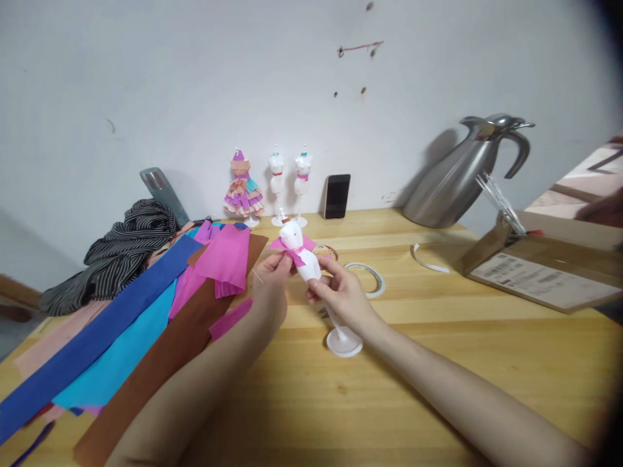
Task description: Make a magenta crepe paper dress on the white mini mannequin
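Observed remotely: I find a white mannequin (pixel 308 267) leaning left, its round base (pixel 344 342) nearest me. The right hand (pixel 341 288) has its fingers curled around the lower torso; the left hand (pixel 272 279), wrist bent, pinches a pink strip (pixel 295 254) on the upper body. Left of the mannequin, coloured sheets (pixel 119 312) crowd the tabletop (pixel 525 340); to its right, wood extends past a tape ring (pixel 379 283) to a carton (pixel 574 242). I cannot read the carton's label (pixel 549 279). Beyond the mannequin, the tabletop's back edge meets the wall (pixel 195 84).
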Motion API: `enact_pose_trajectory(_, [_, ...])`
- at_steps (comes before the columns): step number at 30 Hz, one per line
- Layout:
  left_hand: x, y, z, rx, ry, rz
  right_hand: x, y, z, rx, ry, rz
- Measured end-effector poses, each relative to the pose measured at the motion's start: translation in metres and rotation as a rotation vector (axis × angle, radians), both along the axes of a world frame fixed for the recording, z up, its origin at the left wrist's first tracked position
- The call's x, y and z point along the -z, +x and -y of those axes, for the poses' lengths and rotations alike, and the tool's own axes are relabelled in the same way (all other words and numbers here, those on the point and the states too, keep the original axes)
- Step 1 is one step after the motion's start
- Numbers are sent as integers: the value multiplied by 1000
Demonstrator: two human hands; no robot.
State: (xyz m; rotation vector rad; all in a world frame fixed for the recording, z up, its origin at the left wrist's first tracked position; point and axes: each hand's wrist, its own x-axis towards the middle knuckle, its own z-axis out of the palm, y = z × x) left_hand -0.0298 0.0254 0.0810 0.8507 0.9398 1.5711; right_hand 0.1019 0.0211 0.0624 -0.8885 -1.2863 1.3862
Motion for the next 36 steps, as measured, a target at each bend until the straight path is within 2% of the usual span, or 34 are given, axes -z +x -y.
enact_pose_trajectory(8, [0,4,0,71,26,108,-3,1,5,113,112,134])
enact_pose_trajectory(13, [-3,12,4,152,37,162,-2,2,5,152,136,72])
enact_pose_trajectory(19, [-1,17,8,157,1,166,5,-1,5,125,135,-38])
enact_pose_trajectory(26, [1,19,12,258,-91,185,6,-3,6,135,121,-27])
enact_pose_trajectory(31, [11,21,14,230,16,148,4,-2,6,158,118,-1])
enact_pose_trajectory(36, [19,22,12,218,57,60,7,-1,5,191,137,132])
